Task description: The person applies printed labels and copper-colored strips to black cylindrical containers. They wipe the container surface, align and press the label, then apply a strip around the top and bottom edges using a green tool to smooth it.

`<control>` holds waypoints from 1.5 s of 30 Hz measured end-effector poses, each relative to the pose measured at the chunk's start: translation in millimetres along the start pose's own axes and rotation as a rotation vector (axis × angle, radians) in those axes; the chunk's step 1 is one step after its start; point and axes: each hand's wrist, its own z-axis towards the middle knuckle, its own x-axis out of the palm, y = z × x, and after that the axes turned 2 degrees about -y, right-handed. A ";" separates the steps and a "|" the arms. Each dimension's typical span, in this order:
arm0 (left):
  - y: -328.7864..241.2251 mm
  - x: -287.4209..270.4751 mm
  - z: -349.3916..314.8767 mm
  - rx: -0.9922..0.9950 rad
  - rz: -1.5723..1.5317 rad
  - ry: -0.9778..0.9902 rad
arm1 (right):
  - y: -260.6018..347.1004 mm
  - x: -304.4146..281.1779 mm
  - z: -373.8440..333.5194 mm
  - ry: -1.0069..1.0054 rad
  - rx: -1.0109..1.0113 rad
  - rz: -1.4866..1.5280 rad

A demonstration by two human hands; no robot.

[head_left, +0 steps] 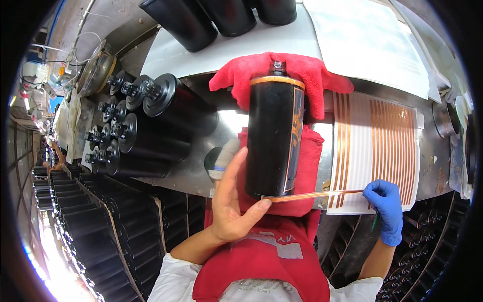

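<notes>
A black cylindrical bottle (269,136) with a clear glass neck lies on red cloth, its neck pointing away from me. A gold band (276,79) rings its shoulder, and a decorated panel (296,138) runs down its right side. My bare left hand (232,204) holds the bottle's near left side, its thumb pressing the end of a copper-coloured adhesive strip (314,195) at the base edge. That strip stretches rightward to my blue-gloved right hand (385,204), which pinches its other end. Below the right palm pokes a thin green tool (375,221), its kind unclear.
Several black bottles (166,105) lie stacked at left. A sheet of copper-coloured strips (392,151) lies at right. Black cylinders (183,22) stand on white paper (171,53) at the far side. Racks of black bottles (110,216) fill the lower left.
</notes>
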 end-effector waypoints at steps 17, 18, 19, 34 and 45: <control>-0.3 6.1 6.6 -0.287 -0.600 -0.012 | -0.2 7.5 5.1 -0.025 -0.018 -0.105; -1.2 5.6 7.3 -0.311 -0.679 -0.019 | 1.6 7.7 4.2 -0.024 -0.010 -0.100; -1.0 5.8 7.5 -0.285 -0.591 0.011 | 1.4 7.8 4.3 -0.024 -0.014 -0.098; 5.7 -0.9 10.5 -0.234 -0.464 0.110 | 0.7 12.8 4.4 -0.015 -0.011 -0.137; -24.8 19.0 28.8 0.391 1.067 0.305 | -3.8 17.0 5.5 -0.034 -0.107 -0.148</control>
